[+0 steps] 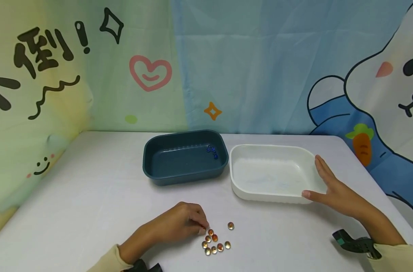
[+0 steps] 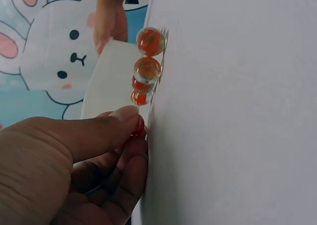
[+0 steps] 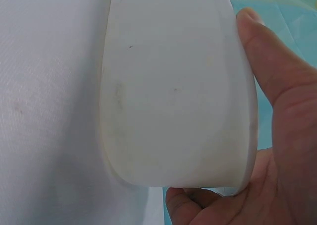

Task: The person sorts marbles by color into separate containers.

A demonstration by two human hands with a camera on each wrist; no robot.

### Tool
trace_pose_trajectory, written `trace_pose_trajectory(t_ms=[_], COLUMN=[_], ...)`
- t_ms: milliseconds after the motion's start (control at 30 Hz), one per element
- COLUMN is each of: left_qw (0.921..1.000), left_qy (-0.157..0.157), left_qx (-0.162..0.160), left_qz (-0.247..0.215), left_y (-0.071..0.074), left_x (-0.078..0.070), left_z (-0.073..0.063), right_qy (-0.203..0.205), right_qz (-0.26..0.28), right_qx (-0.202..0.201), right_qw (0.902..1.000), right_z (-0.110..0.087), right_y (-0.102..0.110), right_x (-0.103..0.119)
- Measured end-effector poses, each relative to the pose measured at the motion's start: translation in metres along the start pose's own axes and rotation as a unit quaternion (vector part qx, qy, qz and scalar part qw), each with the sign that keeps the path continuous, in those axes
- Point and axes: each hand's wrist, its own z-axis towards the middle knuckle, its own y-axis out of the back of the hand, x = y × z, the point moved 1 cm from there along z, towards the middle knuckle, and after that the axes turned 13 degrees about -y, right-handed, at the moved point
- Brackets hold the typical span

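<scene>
My left hand [image 1: 182, 223] pinches a red-orange glass marble [image 2: 139, 126] between thumb and fingertips, low over the white table. Right by those fingertips lies a loose group of clear marbles [image 1: 215, 238] with orange and amber insides; a single amber marble [image 1: 230, 226] sits apart behind them. In the left wrist view, several orange marbles [image 2: 150, 41] line up past the thumb. My right hand [image 1: 336, 192] rests with thumb and fingers spread around the right end of a white rectangular container [image 1: 271, 173], its thumb at the front rim.
Left of the white container stands a dark blue container [image 1: 174, 162], with several small blue marbles [image 1: 212, 150] at its right end. A printed curtain [image 1: 254, 83] hangs behind the table. Black wrist gear [image 1: 354, 241] is worn on the right arm.
</scene>
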Motion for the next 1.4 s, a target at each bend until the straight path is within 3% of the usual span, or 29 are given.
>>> trace_pose_trajectory(t_ms=[367, 667, 900, 1200, 1300, 1400], left_qw=[0.9941, 0.9903, 0.9825, 0.9619, 0.9541, 0.9400], left_qy=[0.066, 0.059, 0.041, 0.027, 0.025, 0.029], left_qx=[-0.084, -0.125, -0.176, -0.253, -0.264, -0.280], left_qz=[0.023, -0.010, -0.047, -0.100, -0.140, -0.193], left_y=[0.005, 0.011, 0.018, 0.019, 0.017, 0.014], left_x=[0.000, 0.001, -0.003, -0.004, -0.003, 0.002], left_z=[0.002, 0.010, 0.038, 0.079, 0.090, 0.097], right_qy=[0.005, -0.010, -0.008, -0.007, -0.008, -0.007], right_qz=[0.014, -0.010, -0.009, -0.014, -0.014, -0.012], right_qx=[0.006, -0.001, -0.001, -0.008, -0.008, -0.006], right_qw=[0.9999, 0.9999, 0.9999, 0.9998, 0.9998, 0.9999], right_z=[0.000, 0.000, 0.002, 0.002, 0.002, 0.002], right_y=[0.001, 0.001, -0.001, -0.001, -0.001, -0.001], right_x=[-0.002, 0.000, 0.000, -0.001, -0.001, -0.001])
